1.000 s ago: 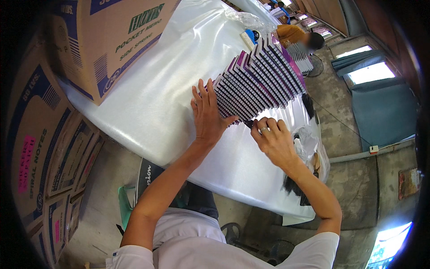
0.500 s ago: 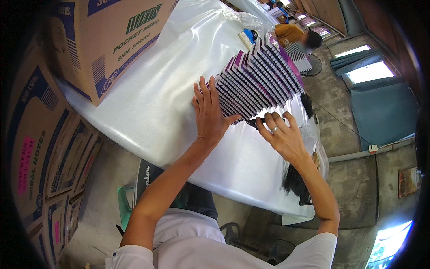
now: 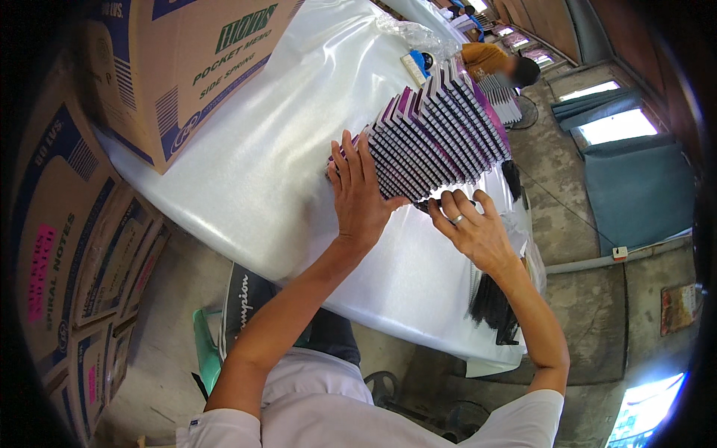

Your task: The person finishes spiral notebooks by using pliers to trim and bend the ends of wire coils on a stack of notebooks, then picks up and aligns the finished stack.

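A tall leaning stack of spiral notebooks (image 3: 441, 127) with purple covers and dark wire coils stands on the table, coil edges toward me. My left hand (image 3: 360, 190) rests against the stack's left end, fingers stretched out and thumb reaching along the near lower corner. Below the coils, my right hand (image 3: 470, 228) has its fingers curled around a slim black hand tool (image 3: 424, 204), possibly small pliers. The tool's tip points left, near my left thumb and the lowest coils; whether it touches a coil I cannot tell. A ring sits on one right finger.
A shiny pale sheet covers the table (image 3: 261, 201). A large carton (image 3: 202, 82) stands on its far left, and more cartons (image 3: 97, 261) are stacked beside it. Black wire coils (image 3: 489, 306) lie at the right edge. Beyond, a co-worker in a mustard top (image 3: 484, 60) sits near another notebook stack.
The view has shifted slightly. My left hand stays against the stack, its fingers a little closer over the end notebooks. My right hand keeps the black tool at almost the same spot.
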`<action>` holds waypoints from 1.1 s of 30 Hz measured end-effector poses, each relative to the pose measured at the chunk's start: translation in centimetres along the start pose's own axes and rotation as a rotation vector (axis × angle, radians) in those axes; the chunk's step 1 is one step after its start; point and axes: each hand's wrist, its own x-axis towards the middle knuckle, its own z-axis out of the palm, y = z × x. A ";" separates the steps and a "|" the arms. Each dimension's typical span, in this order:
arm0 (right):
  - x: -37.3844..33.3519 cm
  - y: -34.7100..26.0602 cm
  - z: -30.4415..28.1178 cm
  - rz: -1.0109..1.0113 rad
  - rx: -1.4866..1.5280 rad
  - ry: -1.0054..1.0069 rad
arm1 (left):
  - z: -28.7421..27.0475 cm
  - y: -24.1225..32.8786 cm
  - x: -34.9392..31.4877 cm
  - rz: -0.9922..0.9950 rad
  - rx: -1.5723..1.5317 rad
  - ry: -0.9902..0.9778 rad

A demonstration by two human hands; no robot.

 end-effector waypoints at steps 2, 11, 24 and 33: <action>0.0 0.2 0.0 -0.012 0.000 0.001 | 0.0 0.0 -0.1 0.006 -0.005 -0.001; 0.2 0.1 0.5 -0.067 -0.044 0.005 | 0.0 0.2 -0.2 0.012 -0.019 -0.003; 0.0 1.1 0.9 -0.175 -0.077 0.018 | -0.3 -0.4 -0.3 0.016 -0.013 -0.005; 1.0 1.8 0.7 -0.272 -0.037 0.062 | -0.5 -0.4 -0.4 0.023 -0.019 -0.007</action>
